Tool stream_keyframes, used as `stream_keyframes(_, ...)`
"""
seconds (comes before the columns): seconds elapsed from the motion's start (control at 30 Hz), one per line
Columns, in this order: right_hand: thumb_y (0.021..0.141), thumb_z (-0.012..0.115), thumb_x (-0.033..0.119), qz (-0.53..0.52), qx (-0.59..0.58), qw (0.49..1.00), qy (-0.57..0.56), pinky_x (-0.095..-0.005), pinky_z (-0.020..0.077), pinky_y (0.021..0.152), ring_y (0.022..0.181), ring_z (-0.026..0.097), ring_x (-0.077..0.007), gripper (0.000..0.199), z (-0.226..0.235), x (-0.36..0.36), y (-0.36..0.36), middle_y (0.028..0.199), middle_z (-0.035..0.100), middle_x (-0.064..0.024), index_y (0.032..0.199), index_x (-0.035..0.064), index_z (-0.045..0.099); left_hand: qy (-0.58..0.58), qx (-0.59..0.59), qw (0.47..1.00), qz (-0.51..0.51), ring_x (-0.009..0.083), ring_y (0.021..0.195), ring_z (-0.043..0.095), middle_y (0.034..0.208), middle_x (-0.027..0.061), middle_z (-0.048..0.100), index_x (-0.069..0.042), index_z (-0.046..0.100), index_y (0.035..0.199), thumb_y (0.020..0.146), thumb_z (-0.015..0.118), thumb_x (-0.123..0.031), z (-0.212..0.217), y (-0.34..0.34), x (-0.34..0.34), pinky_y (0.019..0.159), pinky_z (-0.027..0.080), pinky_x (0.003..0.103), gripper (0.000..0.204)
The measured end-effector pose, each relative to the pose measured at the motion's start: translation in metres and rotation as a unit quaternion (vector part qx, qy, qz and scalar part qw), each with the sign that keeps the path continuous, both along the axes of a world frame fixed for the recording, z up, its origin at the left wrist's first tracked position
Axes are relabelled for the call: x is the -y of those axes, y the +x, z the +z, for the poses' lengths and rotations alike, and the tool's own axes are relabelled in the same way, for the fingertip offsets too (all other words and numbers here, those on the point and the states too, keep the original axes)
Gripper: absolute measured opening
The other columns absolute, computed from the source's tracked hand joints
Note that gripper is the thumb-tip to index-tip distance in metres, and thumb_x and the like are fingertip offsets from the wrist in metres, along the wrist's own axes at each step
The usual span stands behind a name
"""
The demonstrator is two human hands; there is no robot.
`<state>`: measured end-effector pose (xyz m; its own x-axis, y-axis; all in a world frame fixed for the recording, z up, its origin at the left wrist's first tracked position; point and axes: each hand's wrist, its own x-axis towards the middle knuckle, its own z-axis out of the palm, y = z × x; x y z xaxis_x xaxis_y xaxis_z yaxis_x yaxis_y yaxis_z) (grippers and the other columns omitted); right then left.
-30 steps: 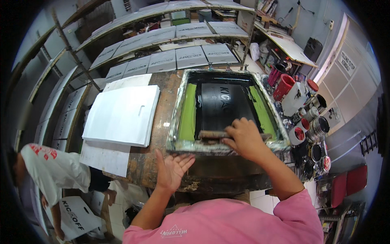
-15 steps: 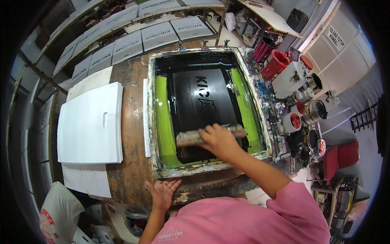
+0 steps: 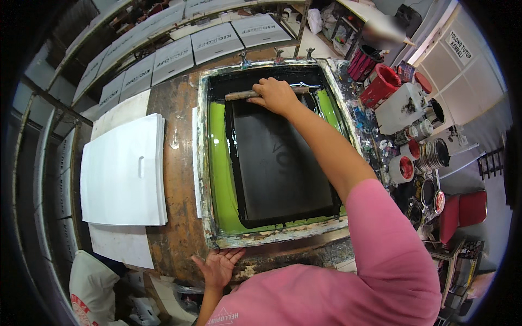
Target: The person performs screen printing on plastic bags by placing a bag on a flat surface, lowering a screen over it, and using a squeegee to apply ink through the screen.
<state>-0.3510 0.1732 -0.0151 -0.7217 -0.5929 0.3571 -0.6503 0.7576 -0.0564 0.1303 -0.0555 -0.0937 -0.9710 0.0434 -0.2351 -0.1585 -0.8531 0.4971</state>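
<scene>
Squeegee at the far end of the screen

The squeegee [image 3: 255, 94] lies at the screen's [image 3: 274, 157] twelve o'clock edge — right hand [image 3: 276, 95] clenched around it. Left hand [image 3: 217, 267], fingers spread, touches the frame's six o'clock edge. White bags [image 3: 124, 171] sit at nine — paint cans [image 3: 429, 155] at three.

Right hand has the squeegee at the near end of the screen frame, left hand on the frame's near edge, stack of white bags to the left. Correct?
Not quite. The right hand holds the squeegee at the far end of the screen frame, not the near end. The head view shows it. The rest stands: the left hand rests at the frame's near edge, and the stack of white bags lies to the left.
</scene>
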Motion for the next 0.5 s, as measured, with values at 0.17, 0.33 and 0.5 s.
stream_keyframes(0.17,0.097,0.059,0.060,0.040,0.170,0.982,0.075,-0.0527,0.0562,0.085,0.100,0.071,-0.0391,0.053,0.051,-0.014,0.070,0.101,0.075,-0.0171,0.110,0.0109,0.074,-0.016,-0.026,1.000,-0.004,0.0470,0.136,0.053,0.144,0.0262,0.059,-0.002,0.052,0.147,0.088,0.028,-0.092,-0.004,-0.002,-0.001,0.119,0.033,0.065,0.110)
stream_keyframes(0.33,0.098,0.061,0.053,0.043,0.229,0.972,0.024,-0.0546,0.0545,0.079,0.090,0.070,-0.0427,0.046,0.075,-0.050,0.259,0.095,0.072,-0.0201,0.105,0.0074,0.070,0.027,-0.084,0.996,-0.023,0.0478,0.137,0.052,0.142,0.0279,0.060,-0.004,0.059,0.143,0.090,0.026,-0.091,-0.014,-0.007,0.002,0.121,0.030,0.065,0.106)
stream_keyframes(0.5,0.093,0.071,0.041,0.019,0.124,0.992,-0.003,-0.0494,0.0513,0.085,0.093,0.066,-0.0344,0.034,0.079,-0.060,0.342,0.097,0.063,-0.0116,0.102,0.0084,0.069,0.046,-0.088,0.994,-0.039,0.0451,0.139,0.051,0.144,0.0267,0.059,-0.007,0.062,0.140,0.090,0.025,-0.090,0.009,-0.007,0.000,0.120,0.031,0.065,0.104)
